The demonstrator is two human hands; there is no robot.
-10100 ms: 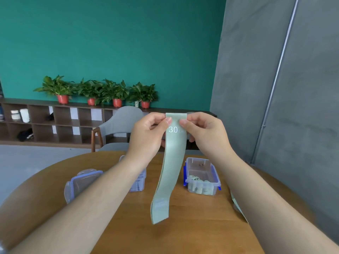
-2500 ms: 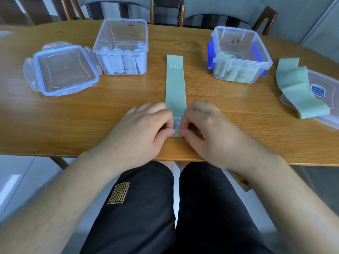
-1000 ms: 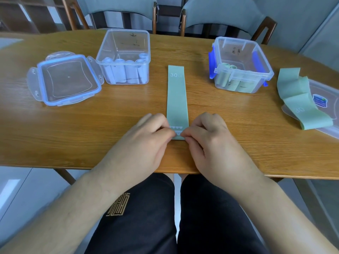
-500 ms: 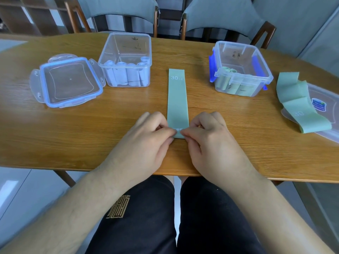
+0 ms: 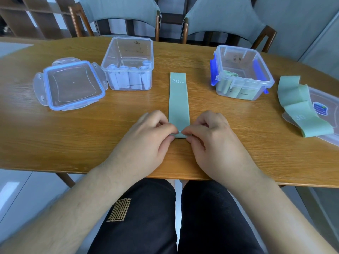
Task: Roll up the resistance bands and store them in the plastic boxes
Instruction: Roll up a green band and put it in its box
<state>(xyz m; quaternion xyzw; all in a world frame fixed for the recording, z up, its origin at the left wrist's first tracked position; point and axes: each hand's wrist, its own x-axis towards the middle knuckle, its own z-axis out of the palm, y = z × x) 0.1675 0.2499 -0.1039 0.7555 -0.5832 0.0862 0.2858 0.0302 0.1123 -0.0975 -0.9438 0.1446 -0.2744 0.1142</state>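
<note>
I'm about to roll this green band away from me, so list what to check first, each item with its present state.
1. Grip: the left hand and the right hand both pinch the near end of the green band: ok.
2. The band lies flat and straight on the table, with nothing on top of it: ok.
3. First turn tight and square: cannot tell, the fingers cover it.
4. The box with green rolls is open, with space left inside: ok.
5. All bands rolled: not ok, a loose band lies on the lid at the right.
</note>
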